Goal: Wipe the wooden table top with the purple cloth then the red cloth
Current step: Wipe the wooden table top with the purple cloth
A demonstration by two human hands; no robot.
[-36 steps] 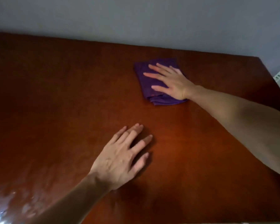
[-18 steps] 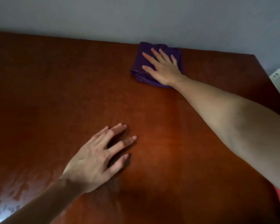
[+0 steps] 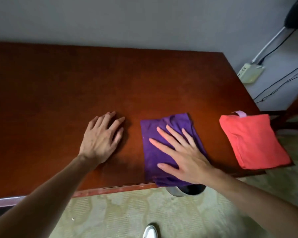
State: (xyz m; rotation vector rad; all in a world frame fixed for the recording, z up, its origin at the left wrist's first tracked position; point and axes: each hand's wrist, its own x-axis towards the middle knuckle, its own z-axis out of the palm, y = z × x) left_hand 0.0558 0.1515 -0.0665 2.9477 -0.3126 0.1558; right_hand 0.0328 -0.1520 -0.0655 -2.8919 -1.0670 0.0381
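Grey wall (image 3: 144, 19) behind, pale patterned floor (image 3: 127, 215) below — a power strip (image 3: 250, 73) with trailing cables.

Table top (image 3: 76, 86): reddish-brown wood, darker toward far edge, brighter orange-brown near centre; near edge strip paler red-brown. Purple cloth (image 3: 155, 152): deep violet, plain, no print. Red cloth (image 3: 253, 143): coral red, plain; small loop (image 3: 240, 114) at its far edge pale lilac. Wall (image 3: 127, 19): flat grey. Floor covering (image 3: 127, 212): pale green-beige with fine ribbed stripes and lighter blotches. Socket box (image 3: 250, 73): cream. Cables (image 3: 282, 83): black. Shoe (image 3: 150, 232): white.
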